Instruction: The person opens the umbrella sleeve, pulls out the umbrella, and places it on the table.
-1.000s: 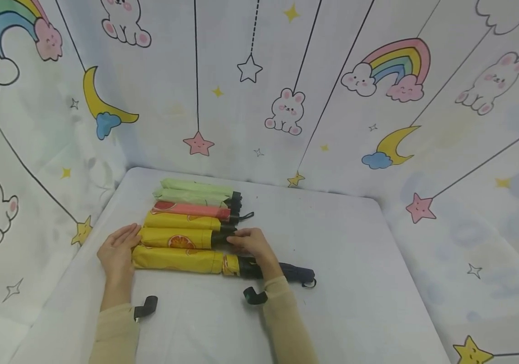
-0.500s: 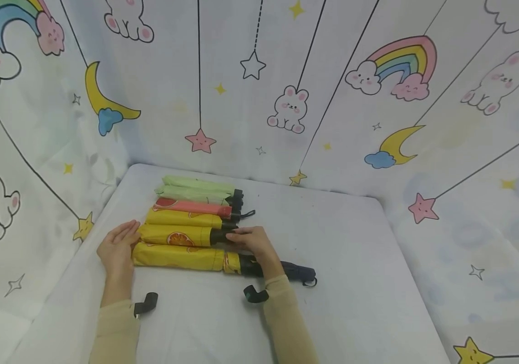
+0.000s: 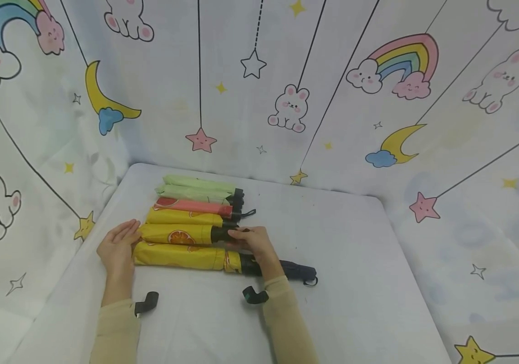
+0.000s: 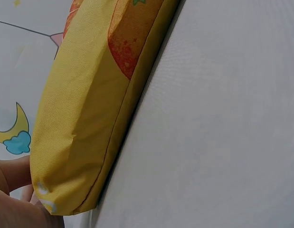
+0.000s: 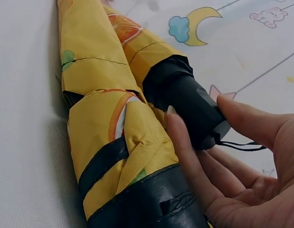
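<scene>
Several folded umbrellas lie side by side in a row. My right hand [image 3: 254, 241] pinches the black handle [image 5: 189, 107] of a yellow umbrella [image 3: 196, 234] with an orange-slice print, thumb on one side and fingers on the other. My left hand [image 3: 117, 246] has its fingers extended at the left ends of this umbrella and the nearest one. That nearest yellow umbrella [image 3: 182, 256] is longer, with its dark end [image 3: 299, 271] passing beneath my right wrist. In the left wrist view, its closed tip [image 4: 71, 190] covers part of my left fingers [image 4: 14, 172].
Beyond lie another yellow umbrella [image 3: 182, 217], a red one [image 3: 196, 206] and two pale green ones [image 3: 200, 185]. All rest on a white-covered table [image 3: 341, 283]. A printed cloth wall [image 3: 332, 65] rises along the back and sides.
My right fingers have shifted slightly on the black handle, and its strap now shows above them. My left hand and the umbrellas stay in place; the view has tilted a little.
</scene>
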{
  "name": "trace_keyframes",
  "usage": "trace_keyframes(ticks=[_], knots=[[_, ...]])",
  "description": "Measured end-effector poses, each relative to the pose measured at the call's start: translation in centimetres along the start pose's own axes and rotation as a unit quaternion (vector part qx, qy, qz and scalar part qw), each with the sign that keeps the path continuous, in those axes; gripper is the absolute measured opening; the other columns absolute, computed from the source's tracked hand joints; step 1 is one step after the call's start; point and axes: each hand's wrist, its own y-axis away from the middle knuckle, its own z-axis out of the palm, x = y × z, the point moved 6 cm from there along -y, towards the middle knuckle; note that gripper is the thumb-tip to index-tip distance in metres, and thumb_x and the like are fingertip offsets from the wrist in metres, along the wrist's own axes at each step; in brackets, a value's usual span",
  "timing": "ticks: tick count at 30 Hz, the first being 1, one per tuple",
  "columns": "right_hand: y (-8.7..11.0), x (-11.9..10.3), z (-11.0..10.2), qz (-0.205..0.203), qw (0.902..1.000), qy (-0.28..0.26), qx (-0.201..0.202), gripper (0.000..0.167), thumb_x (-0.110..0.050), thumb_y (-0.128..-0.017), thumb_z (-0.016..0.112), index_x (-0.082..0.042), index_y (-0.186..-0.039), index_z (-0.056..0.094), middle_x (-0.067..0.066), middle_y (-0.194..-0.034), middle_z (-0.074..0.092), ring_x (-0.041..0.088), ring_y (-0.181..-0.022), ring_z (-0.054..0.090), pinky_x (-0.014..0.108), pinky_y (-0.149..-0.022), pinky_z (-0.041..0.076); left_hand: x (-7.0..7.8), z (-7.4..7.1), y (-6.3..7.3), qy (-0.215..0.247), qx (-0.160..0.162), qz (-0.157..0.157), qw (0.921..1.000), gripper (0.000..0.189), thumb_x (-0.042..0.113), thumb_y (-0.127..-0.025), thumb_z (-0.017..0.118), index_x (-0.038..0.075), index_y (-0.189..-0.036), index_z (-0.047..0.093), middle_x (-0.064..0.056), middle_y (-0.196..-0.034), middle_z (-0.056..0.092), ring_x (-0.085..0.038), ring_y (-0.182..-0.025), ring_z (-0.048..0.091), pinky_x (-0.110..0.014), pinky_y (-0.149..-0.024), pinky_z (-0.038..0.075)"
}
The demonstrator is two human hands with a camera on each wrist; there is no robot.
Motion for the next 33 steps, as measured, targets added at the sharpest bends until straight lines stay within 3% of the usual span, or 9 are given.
trace_keyframes(ticks=[6,14,23,33], knots=[[0.3,-0.3,-0.1,-0.006,1.0,0.001,-0.001,0.035,-0.023,-0.086,0.089,0.001,-0.109,0.078,0.017,-0.104,0.078,0.029,-0.087,0.079,0.05,-0.113,0.048,0.2,0.2,0.3,0.005,0.002,-0.012,0.9999,0.056,-0.029,-0.081,0.07,-0.006,-0.133,0.066,-0.017,-0.121,0.075,-0.024,-0.113,0.073,-0.03,-0.083,0.064],[0.5,-0.3,-0.4,-0.003,1.0,0.002,0.007,0.037,-0.025,-0.085,0.089,-0.002,-0.112,0.078,0.015,-0.104,0.079,0.029,-0.089,0.079,0.049,-0.114,0.048,0.0,0.2,0.2,0.014,0.019,-0.029,0.9993,0.065,-0.031,-0.08,0.069,-0.006,-0.14,0.062,-0.019,-0.129,0.071,-0.025,-0.114,0.073,-0.031,-0.084,0.062],[0.6,-0.5,-1.2,-0.011,0.9998,0.01,0.012,0.037,-0.026,-0.085,0.089,-0.003,-0.113,0.079,0.014,-0.104,0.079,0.027,-0.089,0.079,0.052,-0.119,0.042,-0.2,0.1,-0.3,0.026,0.019,-0.021,0.9993,0.066,-0.032,-0.079,0.069,-0.007,-0.14,0.061,-0.017,-0.12,0.075,-0.025,-0.112,0.073,-0.032,-0.087,0.06],[1.0,-0.9,-1.7,-0.012,0.9999,0.002,0.01,0.039,-0.023,-0.086,0.088,-0.001,-0.116,0.078,0.015,-0.108,0.078,0.028,-0.091,0.079,0.054,-0.118,0.042,-0.4,-0.2,-0.6,0.024,0.011,-0.015,0.9995,0.062,-0.032,-0.082,0.066,-0.007,-0.139,0.062,-0.018,-0.124,0.073,-0.028,-0.117,0.071,-0.032,-0.09,0.059]])
